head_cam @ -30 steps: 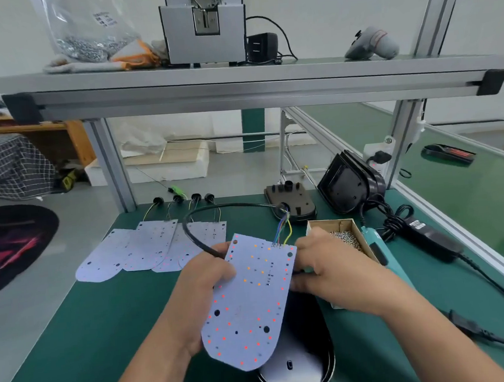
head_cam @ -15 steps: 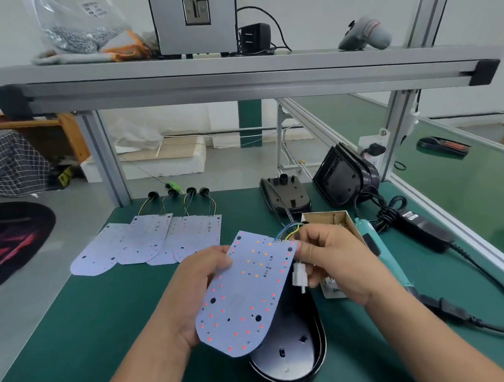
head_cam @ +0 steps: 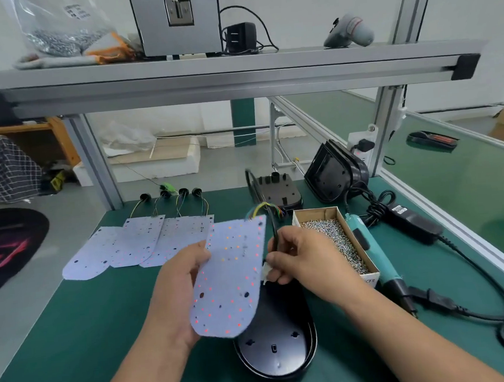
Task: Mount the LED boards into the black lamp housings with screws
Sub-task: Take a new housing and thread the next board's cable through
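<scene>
A white LED board (head_cam: 229, 281) with red and orange dots is held tilted above an open black lamp housing (head_cam: 277, 350) on the green mat. My left hand (head_cam: 179, 285) grips the board by its left edge. My right hand (head_cam: 302, 259) pinches the board's black cable and a small white connector (head_cam: 265, 272) at the board's right edge. Coloured wires (head_cam: 261, 209) leave the board's top. A cardboard box of screws (head_cam: 337, 241) and a teal electric screwdriver (head_cam: 372, 259) lie right of my right hand.
Several more LED boards (head_cam: 139, 246) with wires lie at the left back of the mat. Other black housings (head_cam: 278, 190) (head_cam: 333, 173) stand at the back. A power adapter (head_cam: 412, 222) and cables trail on the right. A metal shelf (head_cam: 223, 80) spans overhead.
The board has stayed in my left hand above the housing. My right hand has shifted from the board's top wires down to the cable and white connector at its right edge.
</scene>
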`<act>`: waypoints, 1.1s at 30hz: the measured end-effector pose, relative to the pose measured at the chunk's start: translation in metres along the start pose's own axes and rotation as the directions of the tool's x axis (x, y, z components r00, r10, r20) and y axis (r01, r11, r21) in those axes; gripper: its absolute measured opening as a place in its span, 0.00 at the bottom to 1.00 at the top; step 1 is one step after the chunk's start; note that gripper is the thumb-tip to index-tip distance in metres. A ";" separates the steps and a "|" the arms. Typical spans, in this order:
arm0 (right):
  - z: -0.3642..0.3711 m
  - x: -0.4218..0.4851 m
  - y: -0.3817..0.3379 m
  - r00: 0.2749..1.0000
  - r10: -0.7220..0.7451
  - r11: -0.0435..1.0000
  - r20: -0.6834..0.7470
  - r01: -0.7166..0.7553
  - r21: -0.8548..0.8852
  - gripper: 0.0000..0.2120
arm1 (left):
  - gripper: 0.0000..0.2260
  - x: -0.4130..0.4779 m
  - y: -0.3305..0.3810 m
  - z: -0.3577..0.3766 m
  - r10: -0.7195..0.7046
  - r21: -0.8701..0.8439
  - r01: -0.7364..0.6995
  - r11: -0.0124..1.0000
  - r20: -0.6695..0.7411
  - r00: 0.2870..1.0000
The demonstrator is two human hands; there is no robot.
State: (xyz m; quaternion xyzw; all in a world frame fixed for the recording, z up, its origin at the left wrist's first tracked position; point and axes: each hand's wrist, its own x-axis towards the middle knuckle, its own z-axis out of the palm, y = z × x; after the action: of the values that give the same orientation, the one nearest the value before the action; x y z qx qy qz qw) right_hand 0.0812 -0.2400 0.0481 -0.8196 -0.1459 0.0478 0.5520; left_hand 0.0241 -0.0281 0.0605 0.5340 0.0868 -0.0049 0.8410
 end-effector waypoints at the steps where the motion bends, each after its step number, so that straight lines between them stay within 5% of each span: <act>1: 0.000 0.000 -0.001 1.000 0.004 1.000 0.016 -0.004 -0.008 0.06 | 0.11 0.000 -0.002 0.002 0.010 0.038 -0.008 0.999 -0.027 1.000; 6: -0.001 -0.001 -0.006 0.999 -0.016 1.000 0.043 0.015 0.008 0.04 | 0.22 -0.002 -0.010 0.011 0.082 0.202 -0.059 0.978 -0.111 0.990; 10: 0.007 -0.002 -0.006 0.992 -0.109 0.952 0.057 0.121 -0.282 0.05 | 0.22 -0.009 -0.011 0.011 0.099 0.226 -0.070 0.972 -0.121 0.988; 12: 0.010 -0.003 -0.005 0.990 -0.114 0.948 0.077 0.132 -0.289 0.06 | 0.19 -0.002 -0.009 0.010 0.009 0.206 0.015 0.978 -0.114 0.993; 19: 0.010 -0.004 -0.003 0.980 -0.187 0.902 0.061 0.196 -0.384 0.03 | 0.16 0.057 -0.011 -0.016 -0.191 0.690 0.203 0.695 -0.094 0.977; 21: 0.008 -0.003 -0.003 0.973 -0.225 0.863 0.049 0.222 -0.454 0.06 | 0.06 0.030 -0.009 -0.015 -0.325 0.554 0.290 0.780 -0.037 0.945; 22: 0.006 -0.002 -0.003 0.972 -0.231 0.846 0.040 0.221 -0.485 0.11 | 0.08 0.010 -0.011 -0.013 -0.292 0.352 0.246 0.903 0.082 0.953; 24: 0.003 -0.001 -0.002 0.978 -0.210 0.836 0.022 0.191 -0.514 0.18 | 0.11 0.002 -0.012 -0.001 -0.266 0.058 0.260 0.964 0.127 0.956; 33: -0.005 0.002 -0.001 0.974 -0.225 0.884 0.012 0.209 -0.417 0.16 | 0.06 -0.009 -0.016 0.018 -0.119 0.057 0.119 0.991 0.007 0.993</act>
State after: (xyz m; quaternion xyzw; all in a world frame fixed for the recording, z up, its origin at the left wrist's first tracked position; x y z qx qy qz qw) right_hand 0.0842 -0.2432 0.0513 -0.8975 -0.2335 -0.0614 0.3691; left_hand 0.0165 -0.0519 0.0549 0.5515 0.1140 -0.0603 0.8241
